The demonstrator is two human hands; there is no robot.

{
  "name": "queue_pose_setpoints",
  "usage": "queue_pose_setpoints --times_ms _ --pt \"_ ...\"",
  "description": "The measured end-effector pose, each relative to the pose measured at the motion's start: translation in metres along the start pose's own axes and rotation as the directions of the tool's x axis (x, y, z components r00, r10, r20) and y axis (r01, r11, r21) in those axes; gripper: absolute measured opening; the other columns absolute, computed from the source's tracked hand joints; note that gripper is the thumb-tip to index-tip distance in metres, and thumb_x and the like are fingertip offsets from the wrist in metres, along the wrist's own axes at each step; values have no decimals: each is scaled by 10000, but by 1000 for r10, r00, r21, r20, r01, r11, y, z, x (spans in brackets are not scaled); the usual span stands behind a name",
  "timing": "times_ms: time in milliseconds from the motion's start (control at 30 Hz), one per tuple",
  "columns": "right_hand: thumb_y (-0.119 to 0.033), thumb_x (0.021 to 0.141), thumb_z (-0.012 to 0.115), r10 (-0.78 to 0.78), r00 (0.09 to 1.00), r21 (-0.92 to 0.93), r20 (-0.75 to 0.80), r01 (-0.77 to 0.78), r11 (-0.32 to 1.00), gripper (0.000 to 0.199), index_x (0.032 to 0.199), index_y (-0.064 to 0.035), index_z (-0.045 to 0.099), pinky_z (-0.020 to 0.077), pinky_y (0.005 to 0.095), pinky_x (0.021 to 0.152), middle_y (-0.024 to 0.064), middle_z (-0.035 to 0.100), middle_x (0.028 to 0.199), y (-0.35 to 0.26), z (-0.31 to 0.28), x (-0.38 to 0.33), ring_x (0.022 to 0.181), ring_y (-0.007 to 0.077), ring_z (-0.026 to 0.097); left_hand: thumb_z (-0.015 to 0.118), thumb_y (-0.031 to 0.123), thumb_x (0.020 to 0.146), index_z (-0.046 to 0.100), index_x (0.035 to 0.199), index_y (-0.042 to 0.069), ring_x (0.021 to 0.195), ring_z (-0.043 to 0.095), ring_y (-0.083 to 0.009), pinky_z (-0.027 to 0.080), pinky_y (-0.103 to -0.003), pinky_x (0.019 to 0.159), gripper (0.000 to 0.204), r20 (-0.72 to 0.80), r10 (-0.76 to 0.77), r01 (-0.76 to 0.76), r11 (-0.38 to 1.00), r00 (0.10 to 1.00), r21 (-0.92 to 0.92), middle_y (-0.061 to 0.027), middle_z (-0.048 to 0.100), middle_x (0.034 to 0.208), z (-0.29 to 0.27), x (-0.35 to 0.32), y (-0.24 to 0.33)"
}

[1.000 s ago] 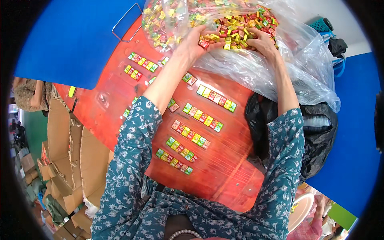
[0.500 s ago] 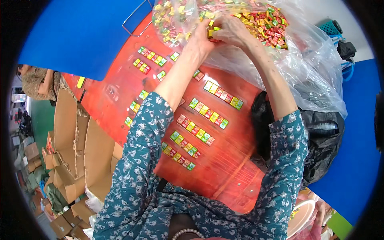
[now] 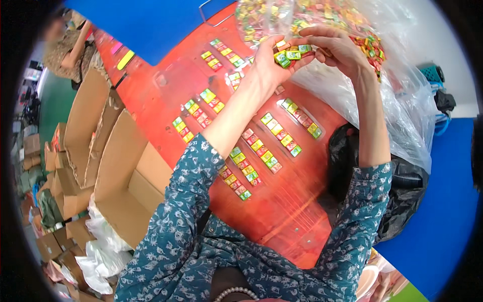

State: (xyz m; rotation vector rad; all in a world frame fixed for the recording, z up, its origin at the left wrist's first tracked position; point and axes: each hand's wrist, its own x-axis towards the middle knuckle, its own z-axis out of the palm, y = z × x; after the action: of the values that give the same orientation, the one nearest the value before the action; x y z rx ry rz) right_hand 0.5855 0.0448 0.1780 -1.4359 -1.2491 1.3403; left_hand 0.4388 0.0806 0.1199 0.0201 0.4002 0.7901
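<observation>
Several small wrapped candy blocks (image 3: 292,54) in green, yellow and red lie gathered in my left hand (image 3: 269,65), its fingers curled under them. My right hand (image 3: 339,50) is close beside that pile, fingers apart and the fingertips near the candies; I see nothing held in it. Behind both hands, a large clear plastic bag (image 3: 347,95) holds a heap of loose candies (image 3: 322,17). Below my hands, short rows of candies (image 3: 280,134) lie on the red tabletop (image 3: 282,201), some in clear narrow trays. My left forearm hides part of the rows.
An open cardboard box (image 3: 118,176) stands left of the table, with more cartons behind. A black plastic bag (image 3: 402,201) sits at the right edge. A blue panel (image 3: 131,25) and wire handle (image 3: 219,17) are at the far left. Another person's arm (image 3: 75,48) shows beyond.
Both hands have drawn back from the heap in the bag, with the left hand now holding a cluster of candies. The right hand has separated from the left. The view has shifted.
</observation>
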Motion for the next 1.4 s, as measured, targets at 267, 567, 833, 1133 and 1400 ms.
queue_pose_setpoints --times_ms 267,567,833,1133,1400 --pt "-127 839 549 -49 998 14 36 49 999 233 1049 -30 586 273 157 374 3 638 794 -3 108 -4 420 13 379 414 243 868 504 1022 -44 903 549 -437 504 -476 772 338 -141 106 -92 991 984 102 -207 573 993 -38 -109 70" --pt "-50 748 622 -188 976 -448 107 216 868 159 901 -27 659 439 251 552 60 622 732 4 236 -3 616 109 540 436 216 856 461 1002 -59 868 572 -366 506 -524 754 312 -226 52 -35 996 973 81 -188 562 910 -108 -163 137" --pt "-107 729 652 -266 959 -469 -96 192 862 188 850 35 628 450 268 599 79 630 741 15 263 55 654 124 563 433 236 856 521 999 -110 925 553 -415 465 -479 846 385 -227 -19 11 999 974 -35 -282 559 978 -171 -207 212" --pt "-66 753 610 -293 955 -602 53 264 753 102 813 15 631 426 230 577 36 611 691 68 290 133 648 81 541 466 260 868 504 1095 -49 917 580 -351 555 -361 696 386 -216 89 -95 995 972 -18 -253 542 1044 -208 -237 284" --pt "-25 712 594 -396 905 -748 155 369 552 121 826 -11 631 459 318 649 129 621 779 78 301 146 730 258 612 451 255 874 517 1060 -69 963 551 -386 547 -373 718 379 -160 76 -93 991 984 -101 -282 535 1042 -220 -230 293"
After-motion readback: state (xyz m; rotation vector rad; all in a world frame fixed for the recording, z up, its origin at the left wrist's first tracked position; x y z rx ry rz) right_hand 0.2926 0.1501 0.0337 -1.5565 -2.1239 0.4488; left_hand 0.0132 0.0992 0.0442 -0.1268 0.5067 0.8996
